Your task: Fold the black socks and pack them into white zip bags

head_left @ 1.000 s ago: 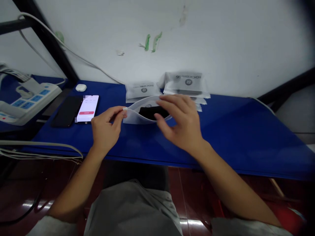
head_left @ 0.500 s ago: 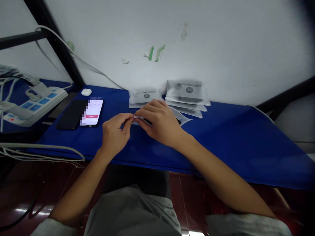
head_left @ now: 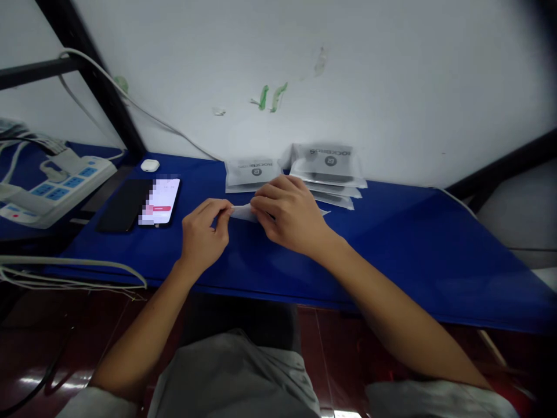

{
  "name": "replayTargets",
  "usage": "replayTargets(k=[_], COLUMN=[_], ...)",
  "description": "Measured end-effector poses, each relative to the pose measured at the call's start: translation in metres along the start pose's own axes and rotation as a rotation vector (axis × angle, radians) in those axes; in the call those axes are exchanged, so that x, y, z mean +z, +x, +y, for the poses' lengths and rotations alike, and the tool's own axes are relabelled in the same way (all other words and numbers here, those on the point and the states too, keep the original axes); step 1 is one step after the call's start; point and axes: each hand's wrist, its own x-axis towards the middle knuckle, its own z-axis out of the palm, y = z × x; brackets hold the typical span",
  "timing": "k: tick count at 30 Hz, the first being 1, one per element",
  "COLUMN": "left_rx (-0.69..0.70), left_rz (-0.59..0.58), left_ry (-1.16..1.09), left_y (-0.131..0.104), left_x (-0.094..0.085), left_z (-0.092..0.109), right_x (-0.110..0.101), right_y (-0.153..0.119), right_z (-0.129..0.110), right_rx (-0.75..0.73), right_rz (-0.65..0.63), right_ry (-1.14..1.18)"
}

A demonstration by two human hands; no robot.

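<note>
Between my hands is a whitish frosted plastic bag (head_left: 242, 212), like the printed ones behind it. My left hand (head_left: 204, 229) is closed, thumb and forefinger pinching the bag's left end. My right hand (head_left: 289, 212) is closed on its edge further right and covers most of it; a far corner pokes out past the knuckles. A bit of something dark shows under the right fingers. Just beyond lie a single frosted bag with printed lettering (head_left: 255, 174) and, to its right, a stack of several such bags (head_left: 328, 162) with dark contents.
At the left lie a black phone-like slab (head_left: 124, 206), a phone with a lit screen (head_left: 165, 200) and a small white earbud case (head_left: 150, 166). A white power strip (head_left: 65, 191) with cables is further left. A white wall rises behind the blue table (head_left: 413, 249).
My right hand has slid a little right along the bag's edge, away from my left hand, so more of the bag shows between them. My left hand keeps its pinch.
</note>
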Motion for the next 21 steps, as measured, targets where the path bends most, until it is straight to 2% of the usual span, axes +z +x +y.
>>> replayTargets(k=[4, 10, 16, 21], left_rx=[-0.011, 0.073, 0.109, 0.120], left_rz=[-0.042, -0.154, -0.122, -0.087], left_ry=[-0.003, -0.016, 0.008, 0.044], left_y=[0.001, 0.001, 0.002, 0.002], left_x=[-0.003, -0.003, 0.000, 0.000], left_z=[-0.007, -0.007, -0.005, -0.007], right_x=[0.002, 0.008, 0.010, 0.010], right_y=[-0.007, -0.009, -0.009, -0.014], right_z=[0.009, 0.010, 0.008, 0.010], right_rx=[0.056, 0.110, 0.061, 0.034], right_rz=[0.007, 0.027, -0.002, 0.025], right_ry=[-0.009, 0.015, 0.012, 0.003])
